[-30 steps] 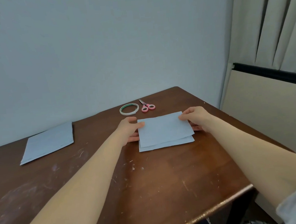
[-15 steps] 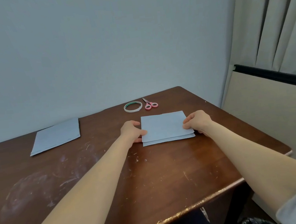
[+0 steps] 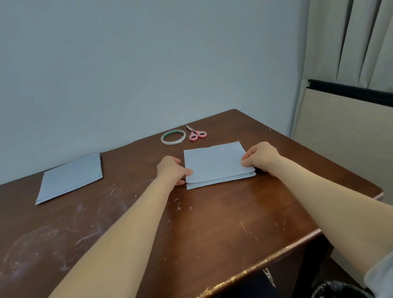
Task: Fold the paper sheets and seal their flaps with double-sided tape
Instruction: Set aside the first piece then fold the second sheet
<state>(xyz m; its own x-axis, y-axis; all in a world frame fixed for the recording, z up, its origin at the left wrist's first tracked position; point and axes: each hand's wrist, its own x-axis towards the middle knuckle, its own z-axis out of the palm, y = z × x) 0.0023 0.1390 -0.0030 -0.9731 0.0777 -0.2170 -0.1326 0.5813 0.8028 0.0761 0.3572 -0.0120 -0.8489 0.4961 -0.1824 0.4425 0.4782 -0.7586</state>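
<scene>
currently folded sheet [image 3: 216, 163] between left hand [image 3: 169, 169], right hand [image 3: 261, 156]; each pinches side edge

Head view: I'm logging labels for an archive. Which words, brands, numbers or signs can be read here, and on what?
None can be read.
The folded sheet and the sheets at left are blank.
The tape roll and scissors show no legible print.
The wall and table bear no sign.

Left hand [image 3: 170, 169], right hand [image 3: 262, 156]: curled fingers [image 3: 247, 155]
</scene>
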